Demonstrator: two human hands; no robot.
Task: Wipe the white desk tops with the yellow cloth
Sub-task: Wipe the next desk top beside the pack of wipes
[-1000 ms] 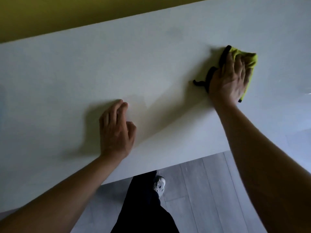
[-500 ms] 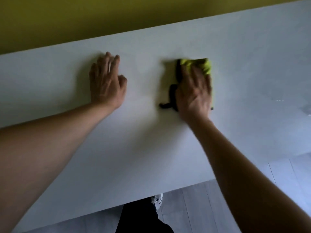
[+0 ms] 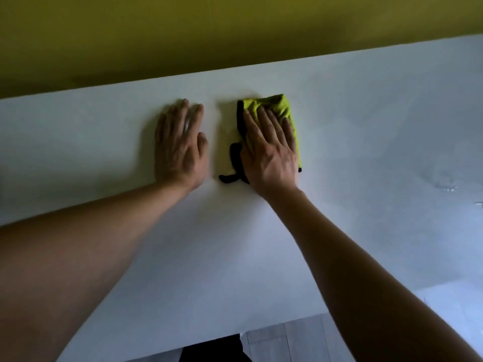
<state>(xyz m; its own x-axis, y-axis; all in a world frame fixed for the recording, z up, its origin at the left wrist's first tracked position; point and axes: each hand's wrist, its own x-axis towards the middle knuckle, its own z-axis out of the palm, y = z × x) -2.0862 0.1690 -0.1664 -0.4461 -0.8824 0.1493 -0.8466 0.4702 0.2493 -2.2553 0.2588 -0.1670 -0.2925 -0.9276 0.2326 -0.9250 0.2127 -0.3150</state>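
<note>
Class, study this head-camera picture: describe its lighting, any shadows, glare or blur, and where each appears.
Head view: dim light, both forearms dark near the bottom edge; soft shadows left of the left hand and of the yellow cloth under the right hand; small bright glare spots on the white desk top at far right; slight blur at the left hand's fingertips.

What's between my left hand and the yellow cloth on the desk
Nothing: the head view shows only a bare strip of white desk top between the left hand and the yellow cloth.
</note>
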